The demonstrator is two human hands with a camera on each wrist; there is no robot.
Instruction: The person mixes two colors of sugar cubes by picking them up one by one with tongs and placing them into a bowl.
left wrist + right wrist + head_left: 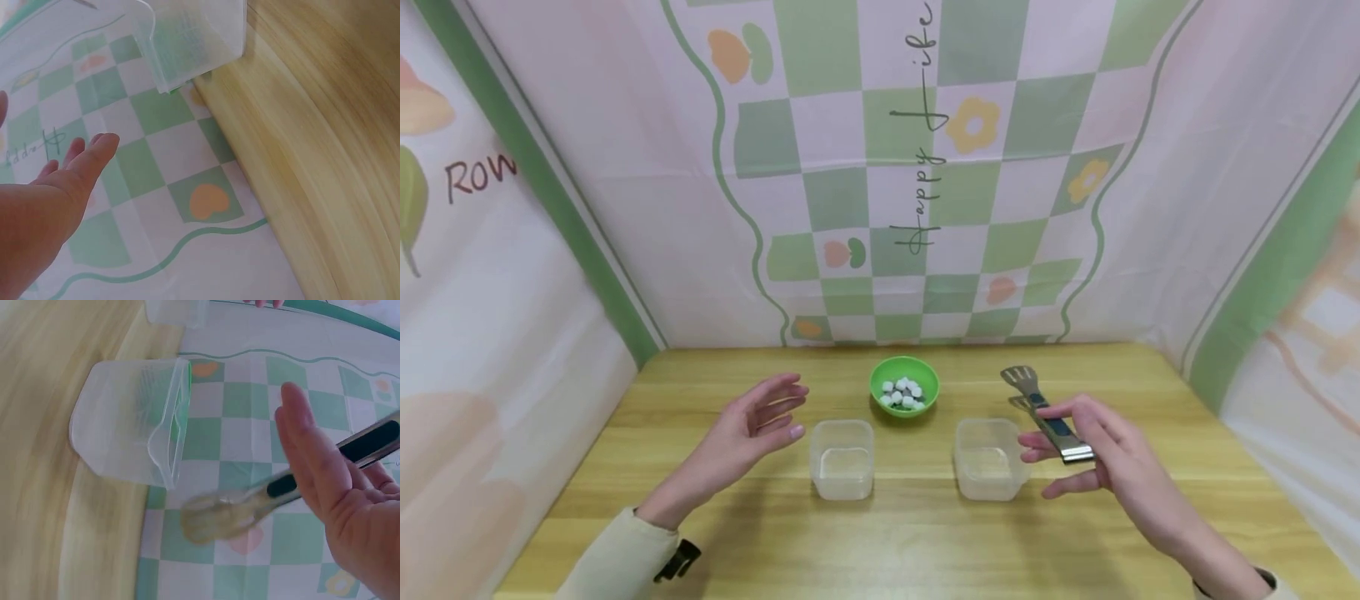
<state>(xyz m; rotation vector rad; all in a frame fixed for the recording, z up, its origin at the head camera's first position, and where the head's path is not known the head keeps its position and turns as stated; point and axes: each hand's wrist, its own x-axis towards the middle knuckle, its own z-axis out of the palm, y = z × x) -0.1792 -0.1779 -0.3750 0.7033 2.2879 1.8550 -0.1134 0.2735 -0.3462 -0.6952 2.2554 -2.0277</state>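
Observation:
My right hand [1108, 454] holds a pair of metal serving tongs [1056, 423] with dark grip panels, the slotted head pointing away toward the back. In the right wrist view the tongs [284, 485] pass between the fingers, their head blurred. Just left of that hand stands a clear plastic container [990, 458]. My left hand [737, 437] is raised with loosely extended fingers and holds nothing. It is beside a second clear container [842, 460]. Behind and between the containers sits a green bowl [904, 365] with several small white cubes [902, 393].
Everything stands on a wood-grain table [917, 533]. Behind it hangs a checked cloth [902, 192] reading "Happy Life", and printed cloth panels close off both sides. The bowl is near the table's back edge.

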